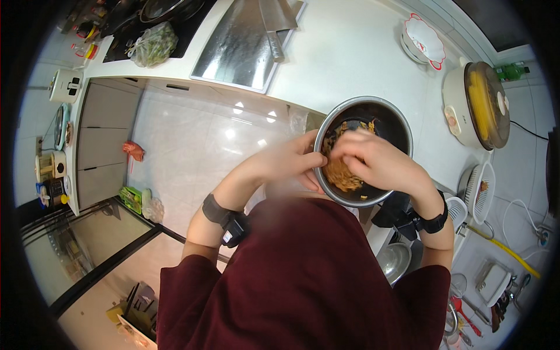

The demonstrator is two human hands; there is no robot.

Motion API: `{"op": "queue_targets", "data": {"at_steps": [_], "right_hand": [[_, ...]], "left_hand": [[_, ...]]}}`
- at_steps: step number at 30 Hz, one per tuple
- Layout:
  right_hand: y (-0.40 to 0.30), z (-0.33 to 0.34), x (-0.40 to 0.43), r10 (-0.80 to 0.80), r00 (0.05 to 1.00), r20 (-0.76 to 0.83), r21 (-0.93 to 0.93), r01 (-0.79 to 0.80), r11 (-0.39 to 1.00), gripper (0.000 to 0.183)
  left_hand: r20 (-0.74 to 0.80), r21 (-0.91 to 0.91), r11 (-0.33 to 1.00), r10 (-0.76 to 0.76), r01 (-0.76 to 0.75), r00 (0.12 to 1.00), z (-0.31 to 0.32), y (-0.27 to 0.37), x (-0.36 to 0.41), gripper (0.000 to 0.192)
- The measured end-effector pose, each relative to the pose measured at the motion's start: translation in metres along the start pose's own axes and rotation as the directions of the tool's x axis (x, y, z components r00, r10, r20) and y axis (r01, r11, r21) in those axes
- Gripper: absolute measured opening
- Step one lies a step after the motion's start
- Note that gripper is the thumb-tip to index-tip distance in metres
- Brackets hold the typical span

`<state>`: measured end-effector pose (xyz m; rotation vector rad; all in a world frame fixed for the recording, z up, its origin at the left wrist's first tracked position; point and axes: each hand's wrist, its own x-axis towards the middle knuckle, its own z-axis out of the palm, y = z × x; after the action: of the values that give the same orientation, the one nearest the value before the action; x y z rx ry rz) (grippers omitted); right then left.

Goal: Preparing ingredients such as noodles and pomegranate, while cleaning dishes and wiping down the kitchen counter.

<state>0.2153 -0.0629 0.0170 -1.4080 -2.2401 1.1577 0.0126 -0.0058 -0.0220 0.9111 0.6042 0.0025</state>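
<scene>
A round metal bowl [407, 131] with a dark inside is held tilted at the counter edge in front of me. Strips of brown, seasoned-looking food [343, 177] lie along its lower left side, with looser bits higher up. My left hand [302, 162] grips the bowl's left rim, thumb on the lip and fingers underneath. Inside the bowl, my right hand [363, 157] is bent down over the food, its fingers curled and blurred by motion; whether they pinch any food is hidden. Both forearms wear black straps with small devices.
A cleaver [274, 41] lies on a metal cutting board [236, 48]. Behind are a bag of green vegetables [155, 43] by the hob, red-rimmed bowls [424, 41] and a lidded electric cooker [479, 105]. White strainer baskets [481, 192] and a metal basin [395, 261] stand right.
</scene>
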Motion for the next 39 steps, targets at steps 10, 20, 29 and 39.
{"op": "queue_targets", "data": {"at_steps": [10,20,29,39], "right_hand": [[-0.02,-0.025,-0.041,0.071,0.993,0.09,0.034,-0.074,0.997,0.019],[-0.015,-0.012,-0.029,0.098,0.973,-0.211,-0.121,-0.125,0.985,0.051],[-0.024,-0.046,-0.037,0.223,0.88,-0.421,0.187,-0.156,0.97,0.029],[-0.032,-0.038,-0.03,0.237,0.861,-0.449,0.179,-0.174,0.968,0.022]], "left_hand": [[-0.082,-0.024,1.0,0.001,-0.003,0.997,-0.007,0.01,-0.01,0.06],[-0.072,-0.031,0.999,-0.027,0.025,0.997,-0.009,0.011,-0.008,0.055],[-0.09,0.033,0.999,0.022,-0.019,0.996,-0.011,0.018,-0.016,0.053],[-0.069,0.114,0.991,0.077,-0.069,0.995,-0.028,0.016,-0.025,0.054]]}}
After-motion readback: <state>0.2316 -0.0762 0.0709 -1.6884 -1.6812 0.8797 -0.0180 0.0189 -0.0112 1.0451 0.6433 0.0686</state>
